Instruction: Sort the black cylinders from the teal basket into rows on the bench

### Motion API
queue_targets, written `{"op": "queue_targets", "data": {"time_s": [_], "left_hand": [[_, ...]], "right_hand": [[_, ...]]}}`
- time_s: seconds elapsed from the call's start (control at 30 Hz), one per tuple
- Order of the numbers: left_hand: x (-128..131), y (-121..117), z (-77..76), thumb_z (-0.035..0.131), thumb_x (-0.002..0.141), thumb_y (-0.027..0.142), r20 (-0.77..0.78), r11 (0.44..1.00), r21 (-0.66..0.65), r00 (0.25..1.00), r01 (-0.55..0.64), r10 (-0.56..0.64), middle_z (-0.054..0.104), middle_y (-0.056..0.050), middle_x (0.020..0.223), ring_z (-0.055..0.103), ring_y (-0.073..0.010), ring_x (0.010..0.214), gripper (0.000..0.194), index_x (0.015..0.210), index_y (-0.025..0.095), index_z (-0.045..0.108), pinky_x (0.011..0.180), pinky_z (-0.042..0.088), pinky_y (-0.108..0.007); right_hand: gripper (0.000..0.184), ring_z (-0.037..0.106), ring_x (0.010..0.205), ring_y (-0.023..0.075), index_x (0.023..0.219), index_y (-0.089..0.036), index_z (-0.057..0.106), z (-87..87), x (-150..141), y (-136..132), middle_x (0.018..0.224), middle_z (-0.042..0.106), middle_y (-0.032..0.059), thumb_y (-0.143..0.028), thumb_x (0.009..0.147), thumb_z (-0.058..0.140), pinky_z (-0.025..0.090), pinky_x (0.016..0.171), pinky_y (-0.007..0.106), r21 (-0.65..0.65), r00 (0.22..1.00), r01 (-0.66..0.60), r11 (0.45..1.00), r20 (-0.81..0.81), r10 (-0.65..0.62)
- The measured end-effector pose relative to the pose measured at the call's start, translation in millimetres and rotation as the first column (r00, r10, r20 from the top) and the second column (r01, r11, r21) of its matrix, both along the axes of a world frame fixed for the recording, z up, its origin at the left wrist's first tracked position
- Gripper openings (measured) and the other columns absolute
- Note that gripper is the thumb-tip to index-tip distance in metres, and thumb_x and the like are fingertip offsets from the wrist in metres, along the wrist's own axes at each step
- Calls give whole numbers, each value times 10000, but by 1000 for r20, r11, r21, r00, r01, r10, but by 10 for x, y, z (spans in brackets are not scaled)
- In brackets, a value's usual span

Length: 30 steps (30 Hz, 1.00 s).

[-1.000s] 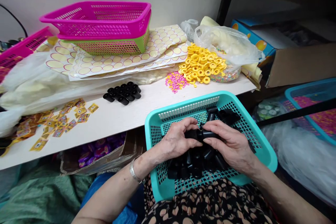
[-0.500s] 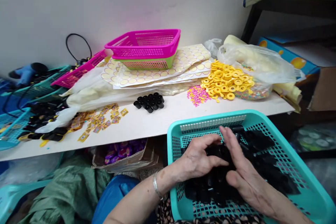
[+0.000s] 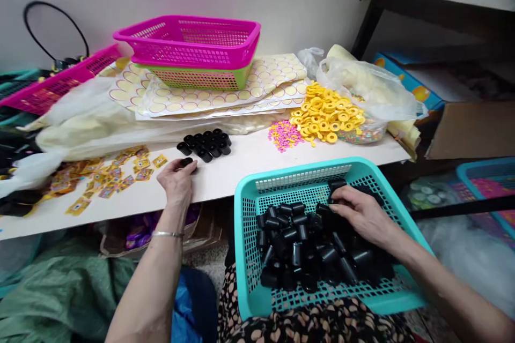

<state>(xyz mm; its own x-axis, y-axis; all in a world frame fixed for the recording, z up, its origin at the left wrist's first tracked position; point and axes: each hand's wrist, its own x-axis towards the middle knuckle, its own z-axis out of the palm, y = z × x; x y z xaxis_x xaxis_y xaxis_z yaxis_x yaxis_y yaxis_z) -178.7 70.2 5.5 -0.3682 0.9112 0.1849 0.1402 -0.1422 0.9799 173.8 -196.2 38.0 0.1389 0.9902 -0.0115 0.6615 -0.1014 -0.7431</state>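
My left hand (image 3: 176,179) is over the white table, its fingers closed round a short black plastic cylinder (image 3: 186,162). Just beyond it, several black cylinders (image 3: 207,144) stand upright in a tight group. On my lap rests a turquoise basket (image 3: 246,257) heaped with loose black plastic cylinders (image 3: 296,252). At the basket's far right part, my right hand (image 3: 360,214) has its fingertips pinched on a black plastic piece; the dark pile partly hides its shape.
Small yellow printed packets (image 3: 116,177) lie left of my left hand. Yellow ring-shaped pieces (image 3: 328,112) and tiny pink and yellow bits (image 3: 285,135) are piled on the table (image 3: 217,182). A pink basket (image 3: 189,43) sits in a green one on sticker sheets. A cardboard box (image 3: 470,128) stands right.
Both hands were together over the basket. My left hand has moved left to the table with a black cylinder, while my right has shifted to the basket's far right part. The view swung about.
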Motion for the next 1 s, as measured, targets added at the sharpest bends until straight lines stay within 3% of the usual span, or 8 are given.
{"op": "queue_targets", "data": {"time_s": [0.2,0.33,0.43,0.47,0.53,0.6,0.8,1.0], "left_hand": [[167,98,50,713,473,165,-39,998,-57,999,17,-20,528,18,699,486,-80,596,400,849,82,602,545,392,-203],[303,-268,211,687,534,170,-190,994,-8,976,-106,102,537,2,766,481,-93,624,349,866,105,597,567,399,-220],[538,-801,483,646,653,214,-293,968,-15,925,249,-242,584,-13,747,507,-116,646,200,831,124,629,613,418,-247],[631,-986,580,637,677,213,-324,895,-93,837,436,-441,594,-14,741,522,-126,660,168,825,134,640,626,424,-256],[802,-1302,741,607,717,188,-389,630,-283,514,723,-765,601,-17,745,541,-142,706,95,791,152,655,668,433,-274],[916,-1507,837,562,743,146,-421,401,-423,216,813,-881,595,-20,760,538,-147,732,99,756,160,658,683,426,-281],[1117,-1691,875,469,794,83,-407,95,-516,-146,852,-902,580,-27,779,529,-161,769,192,793,164,644,693,416,-282],[1657,-1991,833,522,771,145,-705,-115,-491,-471,864,-530,551,-90,1019,472,-223,905,237,998,162,586,815,389,-356]], "right_hand": [[186,535,902,215,908,-188,605,68,-390,382,910,622,63,-126,807,462,414,806,336,-250,857,-340,907,314,408],[253,547,957,245,986,-171,598,10,-537,597,1011,625,107,-115,771,476,412,795,331,-383,740,-419,823,381,554],[197,564,921,262,913,-158,611,-30,-538,685,963,631,127,-136,762,486,419,755,337,-408,720,-432,804,380,580],[176,568,907,262,883,-156,611,-22,-513,693,936,631,127,-138,758,489,419,747,337,-408,717,-435,802,381,583],[147,568,892,255,852,-155,603,33,-419,662,905,625,122,-146,766,484,417,748,335,-397,716,-436,808,391,578],[135,562,868,236,850,-160,595,128,-270,555,888,612,104,-177,800,471,414,748,332,-336,751,-426,840,385,535],[271,512,638,143,1011,-203,605,359,199,-99,740,577,-6,-378,808,568,418,565,269,-117,988,-109,987,-126,94],[377,548,703,143,1080,-239,651,239,294,-634,836,640,9,-344,722,703,443,581,261,-70,795,341,938,-512,-327]]}}
